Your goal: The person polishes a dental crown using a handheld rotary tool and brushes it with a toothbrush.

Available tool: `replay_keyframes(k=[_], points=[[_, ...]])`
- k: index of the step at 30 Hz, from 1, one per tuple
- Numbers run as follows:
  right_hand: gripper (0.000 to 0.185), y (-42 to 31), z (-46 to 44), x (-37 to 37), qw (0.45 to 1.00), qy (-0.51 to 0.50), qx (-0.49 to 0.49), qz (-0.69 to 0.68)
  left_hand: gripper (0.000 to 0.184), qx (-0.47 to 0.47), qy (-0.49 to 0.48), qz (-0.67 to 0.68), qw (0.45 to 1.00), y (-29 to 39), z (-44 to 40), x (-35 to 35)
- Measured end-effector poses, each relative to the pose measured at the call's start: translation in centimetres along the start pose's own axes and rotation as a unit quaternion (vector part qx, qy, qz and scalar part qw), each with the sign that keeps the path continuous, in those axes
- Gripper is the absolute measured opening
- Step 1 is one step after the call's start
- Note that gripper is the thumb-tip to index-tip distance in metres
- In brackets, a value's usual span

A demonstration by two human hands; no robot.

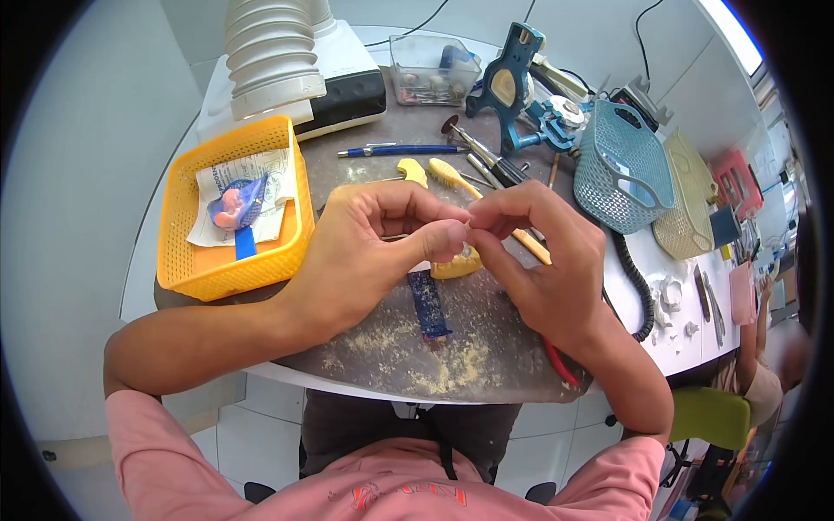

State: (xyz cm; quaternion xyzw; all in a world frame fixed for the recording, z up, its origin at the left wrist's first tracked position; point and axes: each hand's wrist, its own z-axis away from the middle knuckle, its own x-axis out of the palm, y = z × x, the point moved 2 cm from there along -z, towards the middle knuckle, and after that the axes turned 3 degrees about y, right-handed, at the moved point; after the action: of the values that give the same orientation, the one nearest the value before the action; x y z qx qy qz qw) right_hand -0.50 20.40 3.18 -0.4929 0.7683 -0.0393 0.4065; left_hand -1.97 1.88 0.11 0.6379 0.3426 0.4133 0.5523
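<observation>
My left hand [360,247] and my right hand [552,260] meet over the middle of the bench, both closed in a pinch. Thumbs and forefingers come together around something tiny and pale, too small and too covered to name. Just below the fingertips lies a yellow dental cast [458,266], partly hidden by my hands. A dark blue strip [427,304] dusted with powder is beside it. Behind the hands are a small yellow curved piece [413,171], a wooden-handled brush [449,176] and a handpiece [495,161] with a dark disc at its tip.
At left stands a yellow basket [304,227] holding paper and a pink model. A suction hose [274,56] hangs behind it. A blue articulator [512,87] and a blue basket [621,161] stand back right. Red-handled pliers [559,360] lie by my right forearm. Another person [760,373] sits far right.
</observation>
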Motion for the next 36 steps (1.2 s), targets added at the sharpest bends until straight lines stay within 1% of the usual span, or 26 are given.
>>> replay_keyframes(k=[1, 3, 4, 6, 12, 18, 36], points=[[0.021, -0.12, -0.01, 0.06, 1.000, 0.001, -0.008, 0.005, 0.023, 0.000, 0.000, 0.000, 1.000, -0.06, -0.02, -0.01], [0.022, -0.17, 0.02, 0.14, 1.000, 0.002, -0.016, 0.010, 0.020, -0.004, -0.003, 0.062, 0.998, -0.18, -0.04, 0.06], [0.022, -0.09, 0.05, 0.12, 1.000, 0.010, -0.013, 0.007, 0.020, -0.003, -0.003, 0.062, 0.998, -0.22, -0.04, 0.08], [0.022, -0.02, 0.01, 0.04, 1.000, 0.018, -0.010, 0.005, 0.017, -0.010, -0.003, 0.113, 0.994, -0.27, -0.13, 0.06], [0.024, -0.13, -0.01, -0.09, 1.000, 0.019, -0.018, -0.008, 0.014, -0.018, -0.007, 0.151, 0.988, -0.59, -0.26, -0.13], [0.024, 0.08, 0.09, 0.02, 1.000, 0.020, 0.002, -0.018, 0.014, -0.030, -0.010, 0.160, 0.987, -0.78, -0.30, -0.17], [0.024, -0.08, -0.06, -0.10, 0.999, 0.022, -0.037, 0.012, 0.014, -0.047, -0.017, 0.156, 0.987, -0.60, -0.21, -0.10]])
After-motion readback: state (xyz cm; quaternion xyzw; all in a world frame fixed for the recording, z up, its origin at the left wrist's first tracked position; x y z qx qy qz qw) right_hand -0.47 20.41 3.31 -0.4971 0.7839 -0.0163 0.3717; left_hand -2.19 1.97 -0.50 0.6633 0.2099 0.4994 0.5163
